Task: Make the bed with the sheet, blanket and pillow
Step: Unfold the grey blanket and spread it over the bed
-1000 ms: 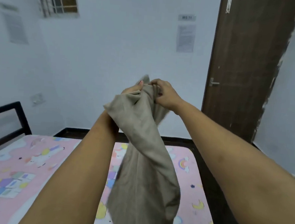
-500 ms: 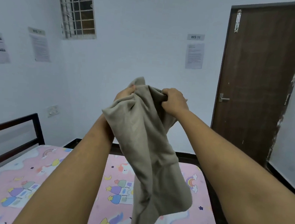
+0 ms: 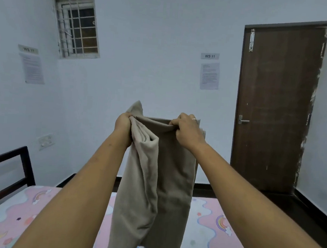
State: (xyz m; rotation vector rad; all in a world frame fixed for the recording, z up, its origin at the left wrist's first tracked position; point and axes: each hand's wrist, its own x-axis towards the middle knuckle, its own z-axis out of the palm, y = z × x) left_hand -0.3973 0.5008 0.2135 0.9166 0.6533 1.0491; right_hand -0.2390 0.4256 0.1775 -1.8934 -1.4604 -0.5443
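Note:
A beige blanket (image 3: 160, 182) hangs folded in front of me, held up by its top edge. My left hand (image 3: 123, 126) grips the top left corner in a fist. My right hand (image 3: 188, 132) pinches the top edge on the right, a ring on one finger. The cloth drops down over the bed (image 3: 214, 231), which is covered by a pink sheet printed with rainbows, stars and clouds. No pillow is in view.
A dark metal bed frame (image 3: 8, 172) rises at the left. A shut brown door (image 3: 273, 113) stands at the back right, with dark floor (image 3: 298, 212) before it. A barred window (image 3: 77, 25) and paper notices (image 3: 209, 75) are on the white walls.
My hands have drawn apart along the top edge, spreading the bunched blanket wider. The view has tilted up, showing more of the wall, window and door.

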